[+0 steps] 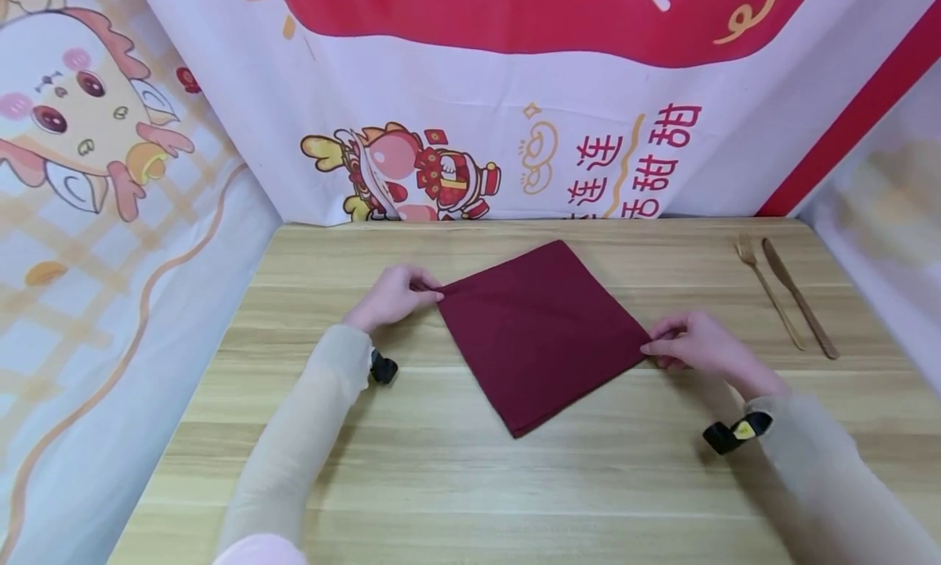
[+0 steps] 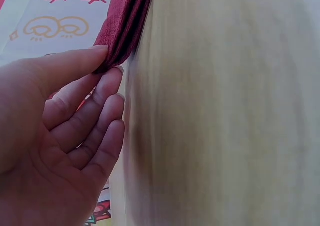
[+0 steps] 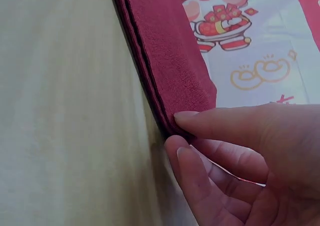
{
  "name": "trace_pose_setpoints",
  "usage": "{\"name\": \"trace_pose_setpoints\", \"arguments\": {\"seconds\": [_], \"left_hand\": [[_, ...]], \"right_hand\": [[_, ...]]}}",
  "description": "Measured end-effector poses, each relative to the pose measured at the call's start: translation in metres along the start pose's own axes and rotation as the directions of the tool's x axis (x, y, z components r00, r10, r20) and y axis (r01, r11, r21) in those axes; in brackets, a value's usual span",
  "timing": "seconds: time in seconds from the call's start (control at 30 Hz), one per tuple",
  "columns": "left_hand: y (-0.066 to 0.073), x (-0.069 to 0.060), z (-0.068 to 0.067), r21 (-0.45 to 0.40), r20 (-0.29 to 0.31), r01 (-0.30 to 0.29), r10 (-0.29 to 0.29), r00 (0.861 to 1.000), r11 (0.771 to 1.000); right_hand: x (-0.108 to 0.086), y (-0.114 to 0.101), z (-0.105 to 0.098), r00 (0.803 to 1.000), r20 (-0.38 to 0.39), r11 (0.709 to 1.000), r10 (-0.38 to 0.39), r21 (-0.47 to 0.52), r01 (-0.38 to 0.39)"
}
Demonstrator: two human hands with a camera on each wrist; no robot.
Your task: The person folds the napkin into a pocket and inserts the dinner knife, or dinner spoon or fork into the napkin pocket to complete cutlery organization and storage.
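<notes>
A dark red cloth napkin (image 1: 540,336), folded into a layered square, lies turned at an angle in the middle of the wooden table. My left hand (image 1: 397,297) pinches its left corner between thumb and fingers. In the left wrist view, several fabric layers of the napkin (image 2: 122,28) show at the thumb tip. The opposite right corner is pinched by my right hand (image 1: 694,346). Seen from the right wrist, the thumb lies on top of the napkin (image 3: 167,60) and the fingertips are under its corner.
A gold fork (image 1: 768,291) and a gold knife (image 1: 800,298) lie side by side at the table's right. The wooden table (image 1: 441,491) ends at a printed white and red curtain (image 1: 456,83) behind. Another patterned cloth (image 1: 95,304) hangs at the left.
</notes>
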State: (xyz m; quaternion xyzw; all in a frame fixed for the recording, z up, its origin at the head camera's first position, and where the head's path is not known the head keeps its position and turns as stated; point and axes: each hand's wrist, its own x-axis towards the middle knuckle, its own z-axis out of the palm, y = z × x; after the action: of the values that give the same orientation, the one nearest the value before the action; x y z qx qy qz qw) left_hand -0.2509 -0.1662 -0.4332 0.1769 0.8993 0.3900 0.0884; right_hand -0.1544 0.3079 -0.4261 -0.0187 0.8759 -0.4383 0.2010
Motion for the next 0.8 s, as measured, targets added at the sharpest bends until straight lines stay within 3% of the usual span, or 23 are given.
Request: {"name": "trace_pose_setpoints", "arguments": {"seconds": [0.13, 0.43, 0.67, 0.8], "left_hand": [[0.003, -0.009, 0.0, -0.02, 0.017, 0.018, -0.018, 1.0, 1.0], [0.008, -0.03, 0.004, -0.058, 0.071, 0.028, -0.024, 0.997, 0.998], [0.01, -0.044, 0.007, -0.059, 0.079, -0.004, 0.009, 0.997, 0.998], [0.014, -0.053, 0.009, -0.048, 0.103, -0.027, 0.032, 0.994, 0.998]], "right_hand": [[0.01, 0.001, -0.006, 1.0, -0.008, 0.999, 0.006, 0.039, -0.005], [0.032, 0.001, -0.021, 0.999, -0.047, 1.0, -0.002, 0.008, 0.003], [0.049, -0.004, -0.025, 0.996, -0.084, 1.0, 0.019, -0.008, -0.02], [0.059, -0.006, -0.025, 0.993, -0.12, 0.997, -0.011, -0.078, 0.002]]}}
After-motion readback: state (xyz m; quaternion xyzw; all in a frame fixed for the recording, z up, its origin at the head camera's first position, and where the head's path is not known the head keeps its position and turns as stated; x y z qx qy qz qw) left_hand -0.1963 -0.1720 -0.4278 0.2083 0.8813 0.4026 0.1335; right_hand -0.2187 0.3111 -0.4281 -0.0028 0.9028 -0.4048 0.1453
